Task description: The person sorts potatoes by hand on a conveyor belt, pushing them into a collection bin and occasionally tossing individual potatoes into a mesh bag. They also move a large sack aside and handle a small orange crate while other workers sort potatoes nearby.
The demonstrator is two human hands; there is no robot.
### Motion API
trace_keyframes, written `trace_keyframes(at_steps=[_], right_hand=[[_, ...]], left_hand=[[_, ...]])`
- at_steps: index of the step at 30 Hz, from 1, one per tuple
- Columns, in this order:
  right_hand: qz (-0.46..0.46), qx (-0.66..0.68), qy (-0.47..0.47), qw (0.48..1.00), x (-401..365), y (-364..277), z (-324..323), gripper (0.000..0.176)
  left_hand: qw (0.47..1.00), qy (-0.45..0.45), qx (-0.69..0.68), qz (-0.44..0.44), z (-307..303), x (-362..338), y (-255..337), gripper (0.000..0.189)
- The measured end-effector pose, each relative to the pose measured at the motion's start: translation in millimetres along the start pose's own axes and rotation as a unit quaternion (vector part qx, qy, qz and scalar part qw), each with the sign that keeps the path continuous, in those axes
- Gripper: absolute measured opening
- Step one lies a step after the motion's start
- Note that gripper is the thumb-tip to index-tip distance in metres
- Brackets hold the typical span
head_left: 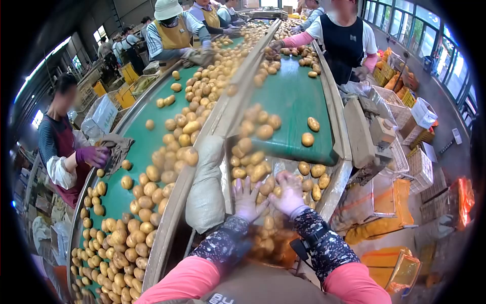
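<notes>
Potatoes (255,162) lie on a metal chute at the end of the right green belt (288,101). Over them, my left hand (246,199) is spread in a pale glove with its fingers apart. Close beside it on the right, my right hand (289,194) is also gloved and spread, its fingertips at the potatoes. Neither hand is closed round a potato. Below the hands, more potatoes (268,235) show blurred at an orange mesh bag, partly hidden by my forearms.
Left of a long divider (172,202), a second green belt (147,111) carries many potatoes. A white sack (207,187) rests on the divider. Several co-workers stand along both belts. Crates (420,172) and orange bags on frames (390,268) stand at the right.
</notes>
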State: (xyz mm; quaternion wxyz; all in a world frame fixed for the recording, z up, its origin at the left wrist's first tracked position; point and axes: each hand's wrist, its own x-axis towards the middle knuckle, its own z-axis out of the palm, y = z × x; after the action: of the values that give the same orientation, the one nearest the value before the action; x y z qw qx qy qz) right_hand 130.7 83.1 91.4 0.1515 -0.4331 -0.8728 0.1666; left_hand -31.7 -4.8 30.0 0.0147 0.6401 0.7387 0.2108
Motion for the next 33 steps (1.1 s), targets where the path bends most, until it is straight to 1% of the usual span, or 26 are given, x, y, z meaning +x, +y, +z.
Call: trace_keyframes(at_steps=[1, 2, 4, 6, 7, 9, 10, 11, 12, 15, 16, 17, 19, 20, 23, 24, 27, 30, 32, 33], right_hand=[[0.045, -0.005, 0.041, 0.998, 4, 6, -6, 0.078], [0.09, -0.01, 0.081, 0.993, 11, 12, -15, 0.079], [0.184, -0.009, 0.1, 0.978, 21, 33, -32, 0.081], [0.28, 0.003, 0.061, 0.958, 27, 54, -46, 0.085], [0.283, -0.001, 0.025, 0.959, 26, 51, -44, 0.086], [0.289, -0.014, -0.043, 0.956, 24, 38, -42, 0.088], [0.299, -0.011, -0.094, 0.949, 23, 22, -52, 0.089], [0.298, -0.023, -0.124, 0.946, 19, 10, -56, 0.089], [0.284, -0.021, -0.128, 0.95, 12, 1, -58, 0.088], [0.253, -0.005, -0.13, 0.959, -15, -14, -42, 0.085], [0.248, -0.004, -0.127, 0.96, -23, -17, -32, 0.085], [0.223, -0.029, -0.152, 0.962, -27, -10, -12, 0.086], [0.199, -0.09, -0.135, 0.966, -43, -22, 3, 0.087], [0.17, -0.075, -0.094, 0.978, -52, -17, 14, 0.091], [0.143, -0.08, -0.077, 0.984, -64, -11, 25, 0.094], [0.146, -0.087, -0.083, 0.982, -62, -9, 26, 0.098], [0.174, -0.07, -0.048, 0.981, -54, -11, 33, 0.098], [0.18, 0.012, 0.054, 0.982, -43, -11, 8, 0.095], [0.2, 0.022, 0.09, 0.975, -32, 5, 10, 0.089], [0.211, 0.027, 0.108, 0.971, -27, 7, 9, 0.087]], left_hand=[[1.0, -0.028, -0.001, 0.0, -4, 1, 3, 0.074], [0.999, -0.042, 0.008, 0.022, -7, 0, 4, 0.072], [0.995, -0.071, 0.027, 0.067, -12, -3, 5, 0.068], [0.991, -0.102, 0.041, 0.078, -20, -7, 8, 0.07], [0.988, -0.117, 0.048, 0.084, -23, -9, 10, 0.071], [0.982, -0.048, 0.045, 0.175, -9, -16, -2, 0.069], [0.972, -0.022, 0.038, 0.229, 0, -15, -8, 0.069], [0.959, 0.004, 0.031, 0.282, 9, -16, -14, 0.069], [0.949, -0.027, 0.053, 0.31, 7, -16, -16, 0.069], [0.974, 0.013, 0.023, 0.226, 11, -24, -10, 0.073], [0.986, 0.021, 0.019, 0.164, 13, -21, -7, 0.075], [0.994, 0.029, 0.015, 0.102, 15, -16, -3, 0.078], [0.999, 0.045, 0.007, -0.023, 14, -4, 5, 0.083], [0.999, 0.014, 0.019, -0.027, 10, -1, 6, 0.085], [0.999, -0.029, 0.024, -0.018, 0, 2, 4, 0.087], [0.999, -0.02, 0.023, -0.017, 3, 3, 3, 0.087], [1.0, -0.001, 0.013, -0.018, 7, 1, -1, 0.086], [1.0, -0.004, -0.005, -0.018, 0, -4, 0, 0.085], [1.0, -0.013, -0.012, -0.006, -10, -1, 5, 0.085], [0.999, -0.044, -0.004, 0.003, -15, -1, 7, 0.085]])
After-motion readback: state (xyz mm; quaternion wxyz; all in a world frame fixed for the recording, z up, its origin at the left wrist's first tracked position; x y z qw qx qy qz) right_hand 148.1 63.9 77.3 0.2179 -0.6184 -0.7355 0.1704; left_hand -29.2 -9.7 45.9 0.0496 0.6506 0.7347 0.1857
